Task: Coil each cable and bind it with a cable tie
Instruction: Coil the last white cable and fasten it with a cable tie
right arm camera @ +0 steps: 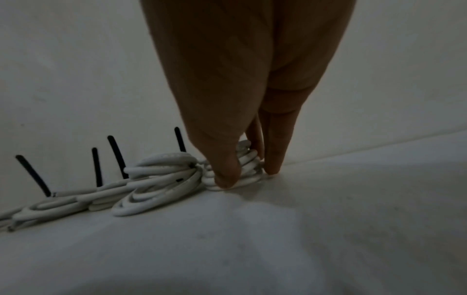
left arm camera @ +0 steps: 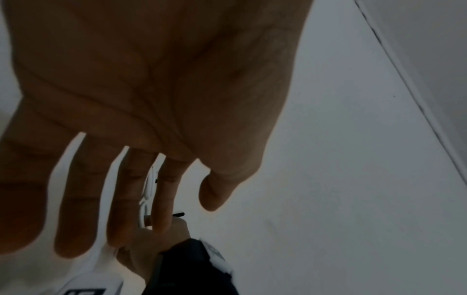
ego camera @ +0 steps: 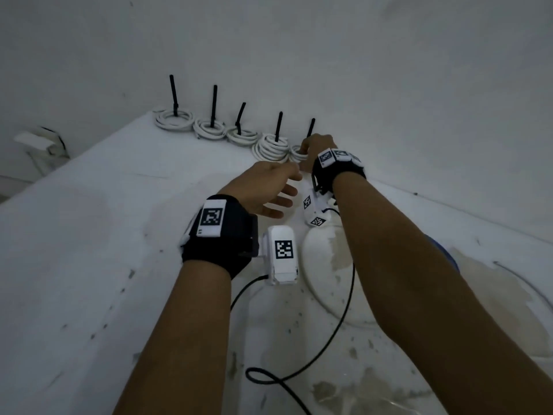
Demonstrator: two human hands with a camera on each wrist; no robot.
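coils (ego camera: 243,136) in row by wall (ego camera: 389,70) | right hand (ego camera: 317,148) pinches fifth coil (right arm camera: 242,165)

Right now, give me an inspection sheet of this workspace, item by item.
Surface: white cloth-covered table, stained near the front.
Job's things: five coiled white cables in a row by the wall, each with an upright black cable tie; four stand free, the fifth coil is held.
Clutter: nothing seen.
Grippers: right hand pinches the fifth coil; left hand open, holding nothing.
Cables: black wrist-camera lead loops across the table.
Surroundings: plain white wall.
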